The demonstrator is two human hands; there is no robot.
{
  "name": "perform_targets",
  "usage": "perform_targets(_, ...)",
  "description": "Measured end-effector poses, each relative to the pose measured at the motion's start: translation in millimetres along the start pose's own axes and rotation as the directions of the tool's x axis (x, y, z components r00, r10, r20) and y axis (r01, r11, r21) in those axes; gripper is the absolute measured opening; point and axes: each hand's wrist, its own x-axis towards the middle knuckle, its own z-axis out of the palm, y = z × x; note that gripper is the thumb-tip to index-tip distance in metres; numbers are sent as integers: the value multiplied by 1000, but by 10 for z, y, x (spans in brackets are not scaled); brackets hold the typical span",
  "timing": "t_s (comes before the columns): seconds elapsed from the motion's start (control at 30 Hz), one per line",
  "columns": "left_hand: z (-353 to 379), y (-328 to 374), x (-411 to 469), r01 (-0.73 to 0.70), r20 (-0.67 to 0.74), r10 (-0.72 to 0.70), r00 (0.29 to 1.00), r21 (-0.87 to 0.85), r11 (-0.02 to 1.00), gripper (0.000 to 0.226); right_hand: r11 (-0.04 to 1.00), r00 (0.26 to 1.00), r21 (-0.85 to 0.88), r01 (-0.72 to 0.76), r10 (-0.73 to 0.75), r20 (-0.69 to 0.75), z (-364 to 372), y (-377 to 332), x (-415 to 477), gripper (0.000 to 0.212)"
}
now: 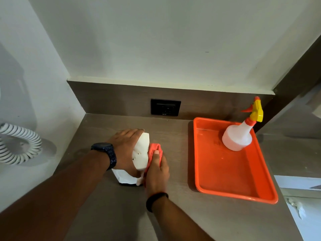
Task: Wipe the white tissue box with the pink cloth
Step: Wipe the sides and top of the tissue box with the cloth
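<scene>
1. Nearest the camera, two bare forearms reach in from the near edge; the left wrist wears a dark watch and the right a black band.
2. The white tissue box sits on the counter, left of centre, held between both hands, with tissue showing at its top.
3. An orange tray lies well to the right and holds a white spray bottle with a yellow and orange nozzle in its far corner.
4. The left hand lies flat over the box's left side, fingers together and stretched toward the far end.
5. The right hand grips the pink cloth, fingers curled around it, thumb on top, pressing it against the box's right side.
6. The counter is dark wood grain, with a black wall socket on the far panel, pale walls above, and a coiled white cord at far left.
</scene>
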Motion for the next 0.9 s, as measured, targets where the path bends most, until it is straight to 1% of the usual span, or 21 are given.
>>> perform_targets(0.1, -1, -9, 1, -33, -39, 32, 999, -28, 999, 127, 990, 990, -35, 140, -139, 36, 57, -204, 165, 44)
perform_targets(0.13, -6, -12, -1, -39, -44, 38, 998, -33, 999, 124, 982, 984, -64, 176, -173, 47, 82, -282, 261, 40)
perform_targets(0.17, -11, -15, -2, -39, -38, 38, 999, -33, 999, 125, 978, 982, -101, 183, -178, 58, 103, -335, 369, 39)
perform_targets(0.27, -1, -24, 9, -19, -7, 19, 1000, 6, 1000, 135, 983, 994, -160, 94, -83, 76, 121, -315, 574, 45)
perform_targets(0.33, 19, -25, 18, -7, -2, 7, 1000, 31, 1000, 142, 985, 998, -167, 50, -42, 56, 79, -179, 530, 46)
perform_targets(0.4, 46, -28, 24, -6, -9, 6, 1000, 36, 999, 145, 993, 1000, -118, 12, -11, 15, 18, -37, 396, 45)
perform_targets(0.47, 63, -40, 31, -13, -27, 14, 1000, 33, 999, 145, 999, 999, -24, -42, 41, -21, -43, 28, 270, 42)
perform_targets(0.57, 49, -56, 26, -28, -34, 28, 999, 1, 1000, 148, 978, 994, 189, -92, 100, -35, -118, -67, 188, 30)
perform_targets(0.6, 46, -65, 6, -36, -35, 35, 999, -11, 999, 152, 967, 996, 246, -64, 76, -41, -125, -162, 162, 30)
perform_targets(0.63, 42, -79, -18, -41, -44, 40, 998, -25, 999, 157, 964, 999, 267, 1, 12, -49, -119, -288, 132, 31)
perform_targets(0.7, 30, -133, -104, -22, -87, 14, 996, -98, 995, 164, 956, 980, 215, 199, -191, -56, -68, -508, 89, 32)
perform_targets(0.73, 21, -175, -163, 3, -115, -23, 993, -164, 986, 166, 939, 951, 150, 310, -308, -33, -23, -591, 72, 33)
perform_targets(0.77, 8, -221, -223, 27, -129, -60, 990, -245, 969, 168, 902, 903, 42, 429, -430, 13, 23, -659, 63, 33)
perform_targets(0.8, -4, -258, -280, 41, -130, -89, 988, -336, 941, 170, 834, 840, -104, 543, -535, 93, 75, -691, 75, 33)
perform_targets(0.83, -10, -281, -320, 38, -131, -104, 986, -430, 902, 170, 731, 777, -264, 629, -588, 223, 121, -697, 97, 34)
perform_targets(0.87, -13, -299, -348, 23, -138, -108, 985, -514, 858, 169, 586, 719, -417, 695, -579, 383, 174, -686, 127, 37)
perform_targets(0.9, -13, -311, -364, 4, -138, -101, 985, -571, 821, 168, 408, 670, -536, 739, -529, 520, 220, -661, 156, 41)
